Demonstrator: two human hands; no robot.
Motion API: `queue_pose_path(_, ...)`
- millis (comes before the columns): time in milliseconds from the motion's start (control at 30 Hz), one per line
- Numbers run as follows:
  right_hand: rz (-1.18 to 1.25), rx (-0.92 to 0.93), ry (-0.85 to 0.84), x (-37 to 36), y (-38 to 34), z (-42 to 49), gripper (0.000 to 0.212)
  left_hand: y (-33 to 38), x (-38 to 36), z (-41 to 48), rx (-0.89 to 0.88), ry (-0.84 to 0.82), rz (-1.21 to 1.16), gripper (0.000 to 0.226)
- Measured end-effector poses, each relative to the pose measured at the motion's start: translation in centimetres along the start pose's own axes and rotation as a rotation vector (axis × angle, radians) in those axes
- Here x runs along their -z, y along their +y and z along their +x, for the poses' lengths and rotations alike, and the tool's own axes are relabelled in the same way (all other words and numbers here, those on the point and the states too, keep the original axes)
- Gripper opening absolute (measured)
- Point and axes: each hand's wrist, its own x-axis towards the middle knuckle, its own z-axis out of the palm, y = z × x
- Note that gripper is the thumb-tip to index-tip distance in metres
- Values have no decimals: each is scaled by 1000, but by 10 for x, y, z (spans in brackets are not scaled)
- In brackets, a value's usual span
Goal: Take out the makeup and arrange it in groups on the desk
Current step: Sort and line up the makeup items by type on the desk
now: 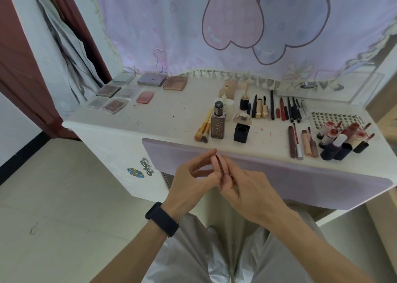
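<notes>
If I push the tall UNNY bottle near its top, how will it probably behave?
The UNNY bottle stands upright, tall and narrow, so a push near the pump would likely tip it, perhaps onto the brushes beside it. Its glossy flat sides look rigid, maybe slippery; it should slide rather than roll.

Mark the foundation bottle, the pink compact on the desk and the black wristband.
foundation bottle [218, 124], head view, on its lettered front.
pink compact [145, 96], head view, middle of its lid.
black wristband [162, 219], head view, on the band over the wrist.
</notes>
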Motion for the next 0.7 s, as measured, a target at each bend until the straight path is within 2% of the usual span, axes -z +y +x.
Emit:
queue_pose_path(100,119,-24,66,-1,1,1,55,0,5,-1,48,-14,-150,54)
queue_pose_path(233,254,-15,93,-11,-4,-1,69,-4,10,1,104,3,-275,54)
queue_pose_path(300,329,-29,89,-18,-6,-1,69,-7,15,2,136,15,-330,54)
queue_pose_path(500,459,-53,136,-34,-14,6,46,-15,33,-4,170,12,-424,52)
queue_pose_path(700,542,-145,168,-44,-30,26,35,-16,51,-10,210,113,-652,39)
